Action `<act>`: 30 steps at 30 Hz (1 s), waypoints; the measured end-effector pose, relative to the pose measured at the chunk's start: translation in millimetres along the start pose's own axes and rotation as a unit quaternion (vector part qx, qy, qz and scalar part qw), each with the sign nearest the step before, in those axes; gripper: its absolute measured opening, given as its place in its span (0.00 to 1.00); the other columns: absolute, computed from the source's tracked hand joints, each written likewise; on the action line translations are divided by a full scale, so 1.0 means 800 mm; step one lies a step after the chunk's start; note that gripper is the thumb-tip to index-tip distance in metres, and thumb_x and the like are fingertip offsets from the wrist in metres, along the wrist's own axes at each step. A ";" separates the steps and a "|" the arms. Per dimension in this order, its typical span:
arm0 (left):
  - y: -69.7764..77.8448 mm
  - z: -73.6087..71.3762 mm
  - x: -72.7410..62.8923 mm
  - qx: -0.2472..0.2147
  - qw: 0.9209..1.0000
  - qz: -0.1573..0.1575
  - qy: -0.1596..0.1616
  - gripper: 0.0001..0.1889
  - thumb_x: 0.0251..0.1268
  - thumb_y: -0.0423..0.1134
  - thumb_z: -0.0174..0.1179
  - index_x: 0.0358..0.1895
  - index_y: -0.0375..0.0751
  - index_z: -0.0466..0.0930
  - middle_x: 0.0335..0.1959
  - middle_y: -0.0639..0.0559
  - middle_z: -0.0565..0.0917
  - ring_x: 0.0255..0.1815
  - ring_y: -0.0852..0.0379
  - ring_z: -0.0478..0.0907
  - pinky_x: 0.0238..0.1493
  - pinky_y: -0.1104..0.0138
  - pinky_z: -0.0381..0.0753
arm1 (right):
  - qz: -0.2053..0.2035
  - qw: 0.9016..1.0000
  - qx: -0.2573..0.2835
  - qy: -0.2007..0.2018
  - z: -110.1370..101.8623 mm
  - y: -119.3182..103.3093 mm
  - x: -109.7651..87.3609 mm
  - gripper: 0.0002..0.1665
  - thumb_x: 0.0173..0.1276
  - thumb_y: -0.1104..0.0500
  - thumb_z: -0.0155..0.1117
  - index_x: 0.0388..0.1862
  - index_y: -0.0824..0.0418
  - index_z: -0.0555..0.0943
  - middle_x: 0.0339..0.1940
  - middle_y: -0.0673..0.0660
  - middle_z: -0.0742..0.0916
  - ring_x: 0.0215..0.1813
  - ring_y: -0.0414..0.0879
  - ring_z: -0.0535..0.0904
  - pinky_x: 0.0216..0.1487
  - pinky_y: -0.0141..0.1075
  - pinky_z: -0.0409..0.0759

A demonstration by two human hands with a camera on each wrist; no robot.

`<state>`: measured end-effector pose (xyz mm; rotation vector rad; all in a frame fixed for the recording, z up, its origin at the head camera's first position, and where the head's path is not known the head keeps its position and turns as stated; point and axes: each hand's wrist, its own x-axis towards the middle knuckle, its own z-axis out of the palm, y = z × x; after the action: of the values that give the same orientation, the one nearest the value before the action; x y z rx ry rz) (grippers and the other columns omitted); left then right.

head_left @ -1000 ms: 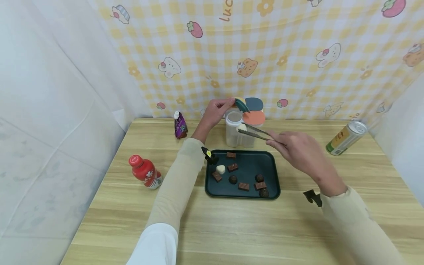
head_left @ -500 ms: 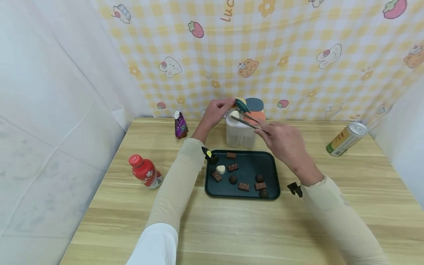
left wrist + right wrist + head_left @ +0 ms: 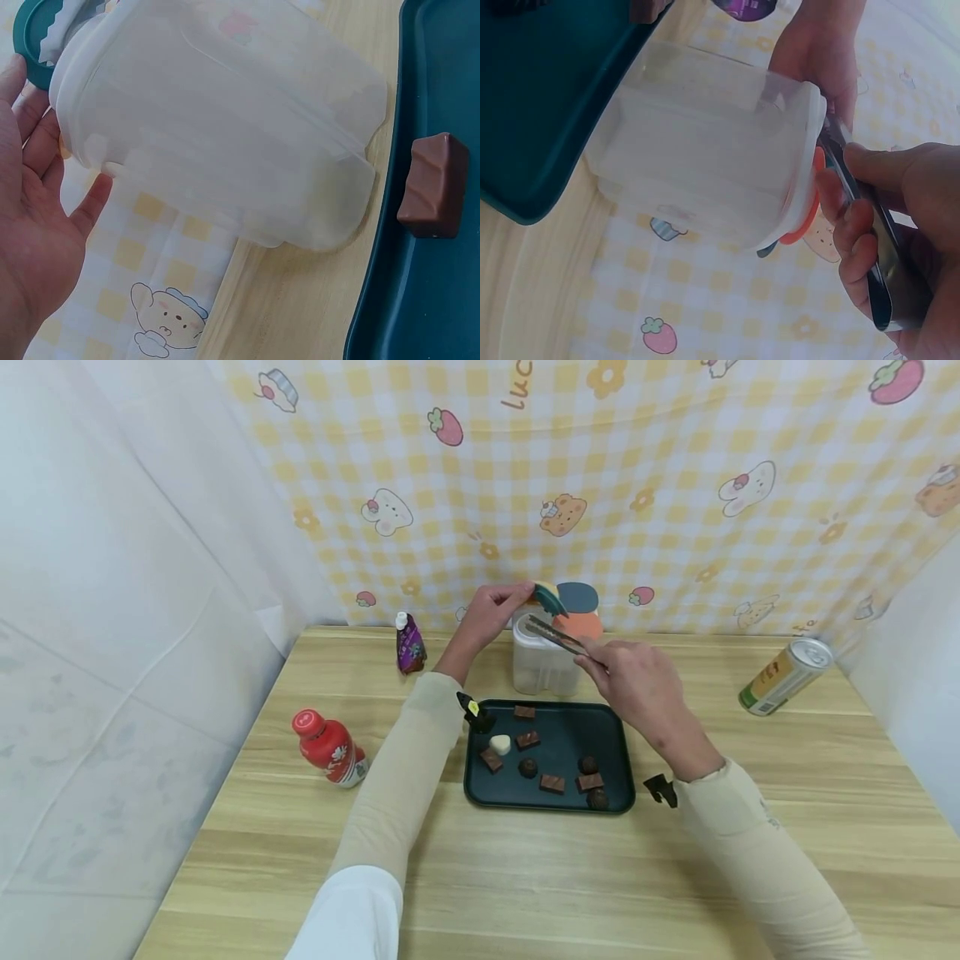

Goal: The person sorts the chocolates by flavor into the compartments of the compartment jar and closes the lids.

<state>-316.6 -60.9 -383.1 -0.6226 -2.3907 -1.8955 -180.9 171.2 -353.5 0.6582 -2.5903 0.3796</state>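
Observation:
A clear plastic storage container [image 3: 546,670] stands behind the dark green tray [image 3: 585,727]. My left hand [image 3: 487,614] pinches its raised green flip lid [image 3: 552,600], fingers at the rim in the left wrist view. With my right hand [image 3: 637,685] I grip metal tongs [image 3: 881,259], their tips over the container's open mouth and nothing seen between them. A pale blurred shape [image 3: 330,187] shows through the container's lower wall. On the tray lie one white chocolate [image 3: 500,744], several brown chocolate bars [image 3: 552,784] and several dark round chocolates [image 3: 528,767].
A red bottle [image 3: 330,750] stands left of my left forearm. Behind it is a purple pouch [image 3: 409,647] with a white cap. A can [image 3: 783,677] stands at the back right. The container's orange lid [image 3: 581,625] and blue lid [image 3: 577,597] are down.
My right hand has moved left and slightly up, bringing the tongs over the container's mouth. The white chocolate they held has left them, and the tips have closed together. The left hand stays still.

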 end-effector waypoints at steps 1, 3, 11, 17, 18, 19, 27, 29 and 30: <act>0.000 0.000 0.000 -0.001 1.000 0.000 -0.001 0.21 0.79 0.51 0.58 0.44 0.36 0.92 0.60 0.50 0.85 0.63 0.63 0.78 0.51 0.67 0.73 | 0.000 1.000 0.000 -0.002 0.000 0.000 0.000 0.13 0.71 0.57 0.72 0.51 0.61 0.90 0.14 0.52 0.75 0.15 0.49 0.70 0.15 0.41 0.65; -0.001 0.000 0.001 -0.005 1.000 0.000 -0.003 0.21 0.79 0.50 0.58 0.46 0.36 0.92 0.60 0.50 0.85 0.63 0.62 0.78 0.53 0.68 0.74 | 0.000 1.000 0.002 -0.006 0.000 0.000 0.000 0.14 0.71 0.57 0.72 0.52 0.61 0.90 0.14 0.52 0.75 0.15 0.48 0.70 0.16 0.40 0.65; 0.001 -0.002 -0.001 -0.011 1.000 -0.012 -0.009 0.20 0.80 0.49 0.58 0.48 0.35 0.91 0.63 0.48 0.83 0.62 0.60 0.78 0.49 0.67 0.72 | 0.025 0.999 0.023 -0.027 -0.006 0.000 -0.002 0.16 0.73 0.53 0.70 0.55 0.60 0.90 0.13 0.50 0.74 0.16 0.46 0.67 0.17 0.39 0.62; -0.001 -0.003 0.000 -0.012 1.000 0.000 -0.010 0.19 0.80 0.48 0.58 0.48 0.35 0.91 0.61 0.48 0.84 0.61 0.61 0.79 0.50 0.68 0.72 | 0.016 0.999 0.043 -0.024 -0.015 -0.004 -0.013 0.21 0.72 0.54 0.72 0.62 0.56 0.87 0.11 0.47 0.70 0.13 0.43 0.61 0.16 0.38 0.57; -0.001 -0.003 0.000 -0.013 1.000 0.002 -0.009 0.19 0.80 0.48 0.58 0.48 0.35 0.91 0.60 0.48 0.85 0.62 0.62 0.78 0.51 0.68 0.73 | 0.011 0.999 0.045 -0.025 -0.017 -0.005 -0.015 0.21 0.72 0.54 0.72 0.62 0.56 0.87 0.11 0.46 0.70 0.13 0.42 0.60 0.15 0.37 0.57; -0.002 -0.003 0.000 -0.012 1.000 0.005 -0.008 0.19 0.80 0.48 0.58 0.48 0.35 0.92 0.59 0.48 0.85 0.61 0.62 0.79 0.51 0.68 0.73 | 0.006 0.999 0.046 -0.027 -0.017 -0.006 -0.017 0.21 0.72 0.54 0.71 0.62 0.55 0.87 0.11 0.46 0.70 0.13 0.41 0.60 0.15 0.37 0.57; 0.001 -0.001 0.000 -0.011 1.000 0.003 -0.004 0.20 0.79 0.49 0.59 0.47 0.36 0.92 0.60 0.49 0.85 0.61 0.61 0.79 0.52 0.67 0.74 | -0.022 0.995 0.041 -0.090 -0.013 -0.018 -0.038 0.23 0.71 0.52 0.72 0.63 0.57 0.86 0.19 0.47 0.83 0.15 0.37 0.64 0.14 0.35 0.61; 0.003 -0.001 -0.001 -0.012 1.000 0.002 -0.006 0.19 0.79 0.48 0.58 0.47 0.36 0.92 0.60 0.48 0.85 0.64 0.61 0.78 0.56 0.67 0.75 | -0.032 0.992 0.039 -0.112 -0.008 -0.020 -0.041 0.24 0.70 0.51 0.73 0.63 0.58 0.86 0.16 0.46 0.78 0.16 0.37 0.66 0.15 0.35 0.63; 0.004 -0.001 -0.001 -0.013 1.000 0.001 -0.007 0.19 0.80 0.48 0.58 0.47 0.35 0.92 0.60 0.47 0.85 0.65 0.60 0.77 0.58 0.68 0.75 | -0.036 0.991 0.039 -0.122 -0.005 -0.022 -0.043 0.24 0.70 0.50 0.74 0.62 0.58 0.87 0.15 0.46 0.77 0.16 0.37 0.67 0.15 0.35 0.64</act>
<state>-314.9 -61.0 -380.0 -0.6426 -2.3762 -1.9321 -143.6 171.2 -363.6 0.8708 -2.7840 0.4001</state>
